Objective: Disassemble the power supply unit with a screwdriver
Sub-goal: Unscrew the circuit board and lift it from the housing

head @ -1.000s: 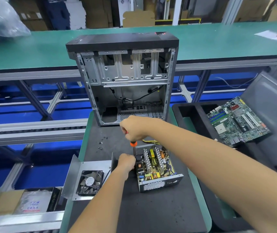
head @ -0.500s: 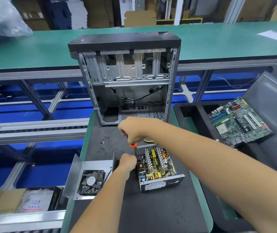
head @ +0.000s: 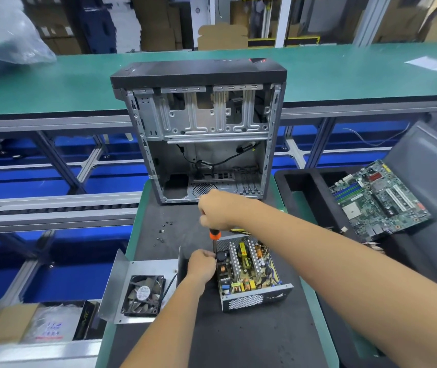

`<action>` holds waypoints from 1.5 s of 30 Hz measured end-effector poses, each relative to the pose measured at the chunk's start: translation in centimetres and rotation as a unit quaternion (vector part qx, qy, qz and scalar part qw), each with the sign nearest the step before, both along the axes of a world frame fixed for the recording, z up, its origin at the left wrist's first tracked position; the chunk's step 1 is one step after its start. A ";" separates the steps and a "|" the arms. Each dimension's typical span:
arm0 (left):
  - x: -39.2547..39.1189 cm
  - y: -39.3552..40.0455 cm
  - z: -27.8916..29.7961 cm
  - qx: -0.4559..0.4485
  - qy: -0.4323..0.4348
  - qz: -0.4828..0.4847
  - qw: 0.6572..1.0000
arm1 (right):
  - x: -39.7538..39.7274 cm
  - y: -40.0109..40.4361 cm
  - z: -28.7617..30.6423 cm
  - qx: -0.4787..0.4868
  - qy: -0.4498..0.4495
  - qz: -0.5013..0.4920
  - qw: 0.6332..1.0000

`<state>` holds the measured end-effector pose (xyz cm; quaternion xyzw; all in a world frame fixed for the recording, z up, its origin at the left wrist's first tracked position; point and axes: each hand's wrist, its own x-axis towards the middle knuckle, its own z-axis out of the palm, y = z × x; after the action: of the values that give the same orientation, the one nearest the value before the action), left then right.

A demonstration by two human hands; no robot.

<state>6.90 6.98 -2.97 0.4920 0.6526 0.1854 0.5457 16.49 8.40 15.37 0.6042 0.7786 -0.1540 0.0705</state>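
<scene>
The opened power supply unit (head: 249, 277) lies on the black mat, its circuit board with coils and heat sinks exposed. My right hand (head: 216, 211) grips the handle of a screwdriver (head: 214, 239) with an orange collar, held upright over the unit's far left corner. My left hand (head: 201, 265) holds the unit's left wall and pinches around the screwdriver's shaft near the tip. The tip is hidden behind my fingers. The unit's removed lid with its fan (head: 143, 294) lies flat just to the left.
An empty computer case (head: 201, 128) stands upright behind the unit. Several small screws (head: 164, 229) lie on the mat (head: 238, 341) to the left of my right hand. A motherboard (head: 376, 197) rests on a black tray at the right. A green conveyor runs behind.
My right hand and the screwdriver have stayed over the same corner, shifting only slightly. The left hand keeps its hold on the unit.
</scene>
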 end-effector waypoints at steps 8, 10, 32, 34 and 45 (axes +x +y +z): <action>-0.9 -2.9 -0.7 0.166 -0.009 -0.006 0.986 | 0.2 -0.6 -0.1 -0.001 0.004 0.002 1.000; -1.0 -2.7 -0.6 0.171 -0.001 -0.021 0.985 | 0.5 -0.6 -0.2 -0.004 0.009 0.000 1.000; 0.0 0.1 1.6 0.136 0.205 -0.152 0.957 | 2.3 -1.2 -0.7 -0.011 0.037 -0.047 0.998; 0.3 0.0 1.7 0.128 0.227 -0.174 0.950 | 2.7 -1.5 -1.0 -0.034 0.032 -0.047 0.998; 0.1 -0.1 2.5 0.125 0.182 -0.129 0.967 | 3.8 -1.8 -0.8 -0.040 -0.004 -0.023 0.999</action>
<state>6.95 6.91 -0.52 0.6616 0.6438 0.1007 0.3710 20.27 6.60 14.52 0.6189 0.7577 -0.1843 0.0944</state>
